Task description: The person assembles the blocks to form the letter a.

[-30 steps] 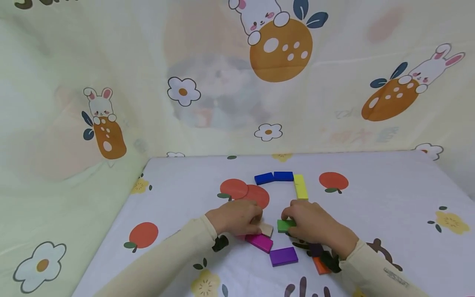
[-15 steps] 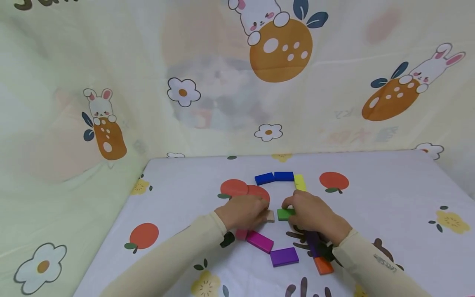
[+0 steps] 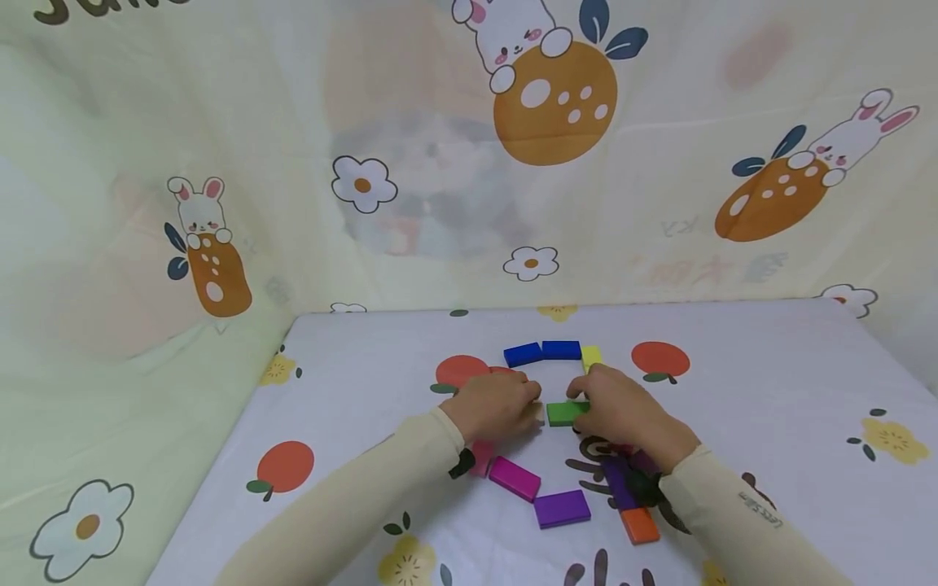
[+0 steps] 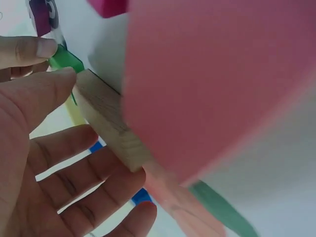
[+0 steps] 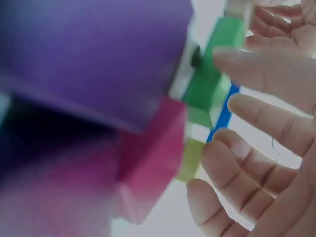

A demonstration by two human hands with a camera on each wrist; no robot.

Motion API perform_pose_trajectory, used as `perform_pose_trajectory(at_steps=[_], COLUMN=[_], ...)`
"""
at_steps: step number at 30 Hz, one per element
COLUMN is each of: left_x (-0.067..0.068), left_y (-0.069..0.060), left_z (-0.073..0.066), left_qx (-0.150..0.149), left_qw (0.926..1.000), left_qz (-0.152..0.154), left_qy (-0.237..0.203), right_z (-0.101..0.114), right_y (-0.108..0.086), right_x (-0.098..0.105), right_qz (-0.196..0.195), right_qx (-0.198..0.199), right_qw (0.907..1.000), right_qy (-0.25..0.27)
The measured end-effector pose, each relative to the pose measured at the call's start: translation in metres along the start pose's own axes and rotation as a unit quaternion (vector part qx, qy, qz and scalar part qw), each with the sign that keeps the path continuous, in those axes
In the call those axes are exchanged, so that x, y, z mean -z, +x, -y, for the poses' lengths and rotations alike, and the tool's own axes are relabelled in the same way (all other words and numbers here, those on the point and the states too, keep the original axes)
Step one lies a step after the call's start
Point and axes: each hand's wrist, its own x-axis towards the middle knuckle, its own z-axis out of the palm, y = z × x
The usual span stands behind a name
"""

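Near the middle of the table, my left hand (image 3: 494, 405) holds a plain wooden block (image 4: 108, 113) between thumb and fingers; in the head view only its right end shows. My right hand (image 3: 626, 415) pinches a green block (image 3: 564, 413) by its right part. The two blocks lie nearly end to end, with a narrow gap in the head view. In the right wrist view, the thumb lies on the near side of the green block (image 5: 210, 74), and the other fingers are bent on its far side.
Two blue blocks (image 3: 561, 350) and a yellow block (image 3: 590, 356) lie beyond the hands. Nearer are pink (image 3: 480, 457), magenta (image 3: 515, 478), purple (image 3: 562, 509) and orange (image 3: 640, 526) blocks. Another purple block (image 3: 620, 483) is beside the right wrist. A patterned cloth (image 3: 352, 358) covers the table.
Both hands have moved away from the body, taking the wooden and green blocks toward the blue ones. The right hand now covers more of the yellow block.
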Motion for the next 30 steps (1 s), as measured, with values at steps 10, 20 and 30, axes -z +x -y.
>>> perform_pose_trajectory(at_steps=[10,20,30], left_x=[-0.002,-0.003,-0.002], left_y=[0.031,0.037,0.040], left_z=[-0.022,-0.026,-0.026], left_qx=[-0.021,0.000,0.028], left_qw=[0.9979,0.9989,0.9986], left_qz=[0.011,0.026,0.041], left_qy=[0.060,0.040,0.014], right_z=[-0.034,-0.043,-0.042], right_y=[0.009,0.014,0.014], right_x=[0.019,0.013,0.013], right_qz=[-0.037,-0.012,-0.006], right_qx=[-0.061,-0.112,-0.121], right_qw=[0.9965,0.9900,0.9878], right_qy=[0.044,0.086,0.098])
